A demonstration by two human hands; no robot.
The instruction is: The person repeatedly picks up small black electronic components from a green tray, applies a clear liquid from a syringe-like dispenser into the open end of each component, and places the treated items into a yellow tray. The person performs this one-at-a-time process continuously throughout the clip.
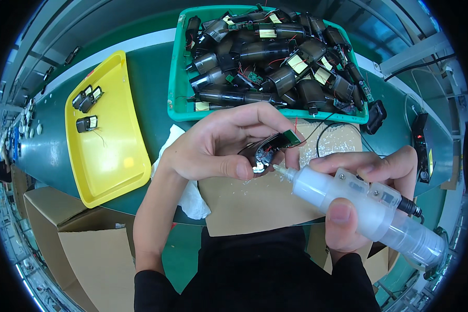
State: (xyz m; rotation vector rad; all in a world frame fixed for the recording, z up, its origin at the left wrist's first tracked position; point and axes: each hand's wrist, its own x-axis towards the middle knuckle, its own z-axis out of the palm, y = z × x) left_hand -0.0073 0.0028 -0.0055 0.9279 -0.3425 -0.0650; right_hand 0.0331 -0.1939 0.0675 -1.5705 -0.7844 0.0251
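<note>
My left hand [221,143] grips a small black part [263,154] with red and black wires and a green circuit board [286,138] at its end. My right hand [359,195] holds a translucent white glue dispenser syringe [359,205], thumb pressed on its barrel. The dispenser's nozzle tip [278,167] touches the black part just right of my left thumb. Both hands hover over a brown cardboard sheet [255,200] at the near edge of the green bench.
A green bin [177,78] holds several dark cylindrical parts with wires and boards. A yellow tray [112,151] at left holds three small black parts. A white cloth [192,200] lies under my left wrist. Cardboard boxes [83,239] stand at lower left; a black device [421,145] sits at right.
</note>
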